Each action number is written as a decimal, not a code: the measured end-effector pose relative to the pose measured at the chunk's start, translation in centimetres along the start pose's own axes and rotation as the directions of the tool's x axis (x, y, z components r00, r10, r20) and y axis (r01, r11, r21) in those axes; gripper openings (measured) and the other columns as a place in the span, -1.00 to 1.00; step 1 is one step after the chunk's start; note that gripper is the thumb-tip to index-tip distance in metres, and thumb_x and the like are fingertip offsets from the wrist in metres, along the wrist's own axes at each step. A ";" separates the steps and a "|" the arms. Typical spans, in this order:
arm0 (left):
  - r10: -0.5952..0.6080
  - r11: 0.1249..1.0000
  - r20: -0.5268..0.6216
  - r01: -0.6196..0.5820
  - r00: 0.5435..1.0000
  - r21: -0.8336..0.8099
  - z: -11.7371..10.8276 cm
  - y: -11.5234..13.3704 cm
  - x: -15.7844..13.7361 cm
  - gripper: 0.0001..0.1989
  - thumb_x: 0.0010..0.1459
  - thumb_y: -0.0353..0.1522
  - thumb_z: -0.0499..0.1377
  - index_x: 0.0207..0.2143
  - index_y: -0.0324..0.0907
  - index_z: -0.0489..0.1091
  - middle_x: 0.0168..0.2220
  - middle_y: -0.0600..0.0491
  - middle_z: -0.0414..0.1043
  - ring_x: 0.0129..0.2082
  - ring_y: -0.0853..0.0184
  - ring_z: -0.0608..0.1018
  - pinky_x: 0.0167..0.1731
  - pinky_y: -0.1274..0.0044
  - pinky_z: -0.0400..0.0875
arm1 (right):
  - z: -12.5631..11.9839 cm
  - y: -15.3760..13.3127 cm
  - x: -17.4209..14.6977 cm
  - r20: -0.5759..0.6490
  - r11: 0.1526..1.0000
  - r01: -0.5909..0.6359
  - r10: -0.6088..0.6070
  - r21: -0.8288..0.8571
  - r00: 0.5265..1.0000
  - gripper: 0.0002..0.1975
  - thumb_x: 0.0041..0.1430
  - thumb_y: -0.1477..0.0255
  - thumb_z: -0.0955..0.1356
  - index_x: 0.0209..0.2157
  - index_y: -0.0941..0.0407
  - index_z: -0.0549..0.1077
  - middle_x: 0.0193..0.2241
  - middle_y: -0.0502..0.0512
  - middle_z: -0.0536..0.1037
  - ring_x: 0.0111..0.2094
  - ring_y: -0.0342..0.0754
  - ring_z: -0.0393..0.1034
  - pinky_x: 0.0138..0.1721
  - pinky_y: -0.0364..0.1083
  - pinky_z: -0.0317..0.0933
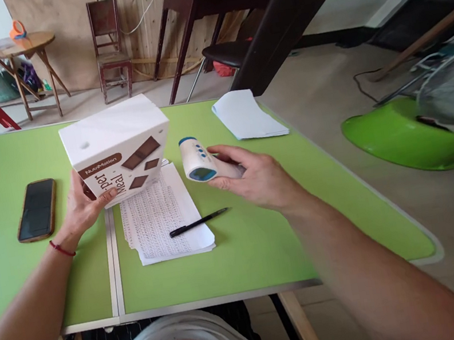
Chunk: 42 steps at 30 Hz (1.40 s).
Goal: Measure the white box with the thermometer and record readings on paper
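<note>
While the pen point(199, 221) lies loose on the written sheets point(160, 216) near the table's point(244, 248) front edge, the left hand point(81, 209) grips the tilted white box point(119, 150) by its lower corner, propping it upright. Beside it the right hand point(254, 177) clasps a thermometer point(202, 162), screen upward as if for reading; a phone point(37, 209) rests toward the left edge, a blank paper point(246, 114) at the far edge

Bright, even daylight, soft shadows, sharp focus, wide-angle edge stretching.

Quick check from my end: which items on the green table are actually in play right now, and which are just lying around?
In hand:
- white NutriMotion box, tilted, held by the left hand
- white and blue handheld thermometer, held by the right hand

Lying about:
- phone, face up
- stack of written sheets with a black pen on it
- blank paper at the far edge of the table
</note>
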<state>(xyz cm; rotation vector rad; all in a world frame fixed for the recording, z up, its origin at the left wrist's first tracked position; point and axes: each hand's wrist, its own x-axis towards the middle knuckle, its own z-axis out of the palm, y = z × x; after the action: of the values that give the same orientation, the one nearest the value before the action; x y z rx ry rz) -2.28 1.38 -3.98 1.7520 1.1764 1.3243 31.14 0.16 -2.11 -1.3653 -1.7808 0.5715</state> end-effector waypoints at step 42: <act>0.290 0.557 0.777 -0.759 0.559 0.338 6.8 2.6 -5.6 -0.79 0.32 -0.33 0.06 -0.09 -0.21 0.41 0.11 0.00 0.39 -0.27 0.23 0.48 -0.28 0.38 0.40 | 3.9 -1.6 -6.6 0.021 0.904 -0.105 0.106 0.414 0.994 -0.94 0.01 0.41 0.37 -0.42 0.09 0.43 -0.59 -0.04 0.46 -0.60 -0.15 0.29 -0.59 -0.14 0.20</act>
<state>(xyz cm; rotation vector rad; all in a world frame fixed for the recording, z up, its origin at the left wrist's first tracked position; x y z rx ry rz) 4.43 -4.60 -5.81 2.9995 0.6598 0.4071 27.65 -6.15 -5.28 -1.1638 -1.4785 0.9476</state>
